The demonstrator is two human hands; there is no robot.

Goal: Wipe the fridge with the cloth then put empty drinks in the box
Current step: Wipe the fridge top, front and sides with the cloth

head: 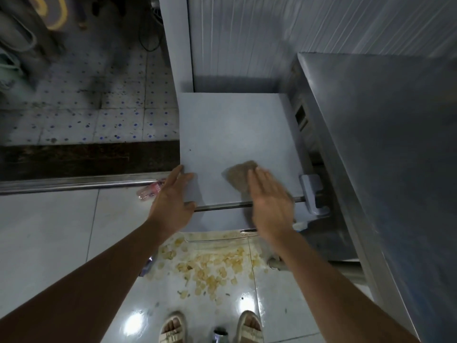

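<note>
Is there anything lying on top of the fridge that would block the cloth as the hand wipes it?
Nothing visible: the fridge top is bare ahead of the cloth under the right hand.

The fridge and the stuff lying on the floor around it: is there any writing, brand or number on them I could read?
None can be read.
fridge: plain top, no lettering visible.
pink-labelled bottle on the floor: label too blurred to read.
can between the feet: no legible print.
cloth under the right hand: no markings.
</note>
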